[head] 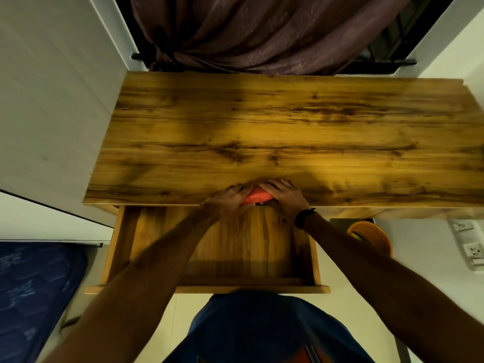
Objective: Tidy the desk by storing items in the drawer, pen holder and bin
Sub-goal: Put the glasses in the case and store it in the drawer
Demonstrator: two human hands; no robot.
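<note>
Seen from above: wide rectangular wood-grain worktop, far edge against a dark brownish-purple curtain, left edge close to a white wall panel, right edge running out of view. Bare wood across nearly the whole top.

Below the near edge, left of centre: shallow wooden drawer pulled out, both side walls and front lip plain to see, floor of the drawer showing open room between and beside the 2 forearms. Front lip just short of a blue-clad torso.

At the near edge of the worktop, right where drawer meets top: small soft orange-red item, elongated, slightly blurred, exact kind hard to tell. Sits partly over the edge, above the back of the drawer. Left hand curled round its left end, right hand curled over its right end, fingers of both wrapped on it, the 2 hands almost touching. Black wristband on the right wrist.

Right of the drawer, under the worktop: round orange-yellow bin, rim partly hidden by the right forearm. Farther right, white wall sockets. Lower left: dark blue patterned mattress, well apart from the drawer.
</note>
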